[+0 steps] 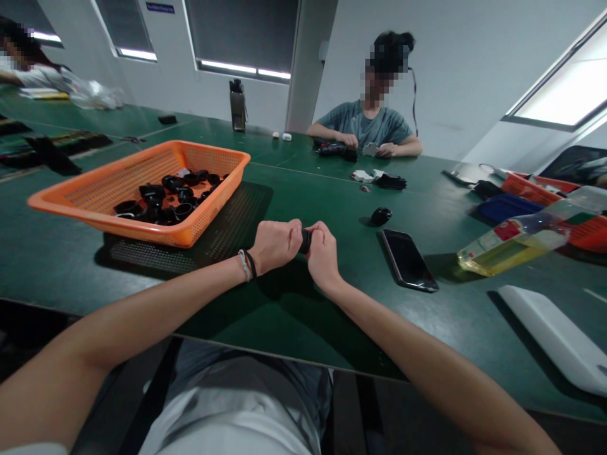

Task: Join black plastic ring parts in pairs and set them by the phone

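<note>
Just above the green table [294, 316], my left hand [279, 244] and my right hand [324, 256] meet with fingers curled round one small black part [306, 241]. Only a little of the part shows between the two fists; the fingers hide the rest. An orange basket [190, 237] with several black ring-like parts [183, 194] in it stands to the left of my hands. To their right, a single black part [381, 216] lies on the table behind a phone [410, 260].
A bottle of yellow liquid [512, 243] lies tilted at the right, near orange and blue trays [509, 207]. A white block [552, 335] lies at the front right. Across the table a person [372, 123] handles small items; a dark bottle [238, 107] stands behind the basket.
</note>
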Available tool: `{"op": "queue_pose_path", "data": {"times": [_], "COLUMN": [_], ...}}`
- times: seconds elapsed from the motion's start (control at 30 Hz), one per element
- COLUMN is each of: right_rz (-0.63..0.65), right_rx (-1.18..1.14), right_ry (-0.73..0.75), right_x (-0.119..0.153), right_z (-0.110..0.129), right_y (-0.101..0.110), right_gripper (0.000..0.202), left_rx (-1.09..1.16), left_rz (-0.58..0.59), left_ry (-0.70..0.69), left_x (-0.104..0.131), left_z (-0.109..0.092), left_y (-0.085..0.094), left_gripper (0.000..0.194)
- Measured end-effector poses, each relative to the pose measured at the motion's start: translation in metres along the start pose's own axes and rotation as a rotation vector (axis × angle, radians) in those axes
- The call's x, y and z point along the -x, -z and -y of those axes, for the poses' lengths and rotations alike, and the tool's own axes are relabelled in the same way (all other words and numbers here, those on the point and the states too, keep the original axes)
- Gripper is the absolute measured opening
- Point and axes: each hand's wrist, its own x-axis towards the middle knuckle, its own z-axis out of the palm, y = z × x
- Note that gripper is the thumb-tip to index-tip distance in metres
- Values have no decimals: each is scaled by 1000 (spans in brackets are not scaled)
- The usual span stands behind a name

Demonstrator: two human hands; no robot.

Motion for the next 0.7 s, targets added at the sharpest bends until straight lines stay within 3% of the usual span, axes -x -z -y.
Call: {"op": "queue_pose_path", "data": {"times": [0.17,0.37,0.53,0.7], "right_rz": [1,242,450,421], "right_rx": [-6,-93,-96,123], "right_ry": [-41,-91,-39,153], "right_x": [-3,-21,-31,-30], "right_z": [-7,-18,-27,-25], "right_y": [0,10,12,14], "right_gripper": [23,34,35,39], "left_rx": [171,529,738,808], "left_rz": [41,-1,-128,-224], "left_ry": [122,315,360,337], "left_x": [-2,-3,-8,-10], "left_z": [-1,4,14,17], "left_y": [-3,-16,-27,-32], "left_gripper": [42,27,15,8]}}
